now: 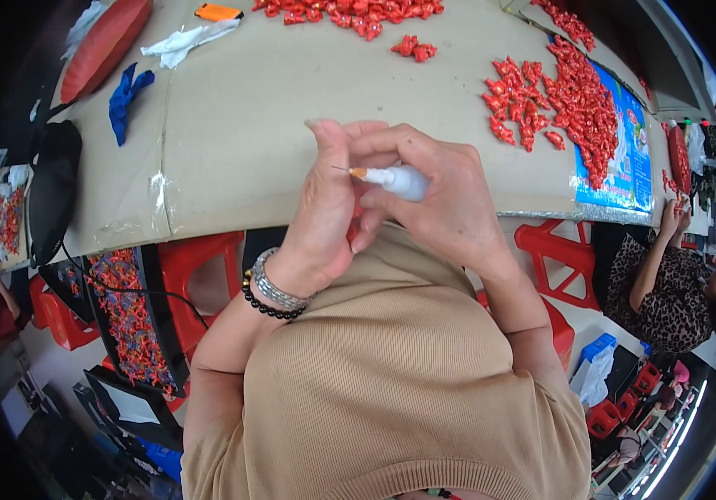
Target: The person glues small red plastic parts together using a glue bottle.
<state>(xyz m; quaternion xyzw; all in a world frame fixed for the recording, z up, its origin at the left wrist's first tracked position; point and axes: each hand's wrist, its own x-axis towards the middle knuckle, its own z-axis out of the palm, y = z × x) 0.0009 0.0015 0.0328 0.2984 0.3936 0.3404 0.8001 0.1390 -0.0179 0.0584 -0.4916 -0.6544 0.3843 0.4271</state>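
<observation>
My right hand (458,196) is closed round a small white squeeze bottle (404,182) with an amber collar and a thin needle tip pointing left. The needle reaches over the base of my left thumb. My left hand (325,200) is cupped upright beside it, with a metal watch and dark beads on the wrist. A bit of a small red piece (355,223) shows between its palm and curled fingers; most of it is hidden. Both hands are above the table's near edge, in front of my tan top.
Small glossy red pieces lie in heaps at the far side (350,12) and at the right (583,108), partly on a blue printed sheet (637,158). A red tray (108,46), blue cloth (129,100) and black bag (54,192) are at the left. Another person (666,283) sits at the right.
</observation>
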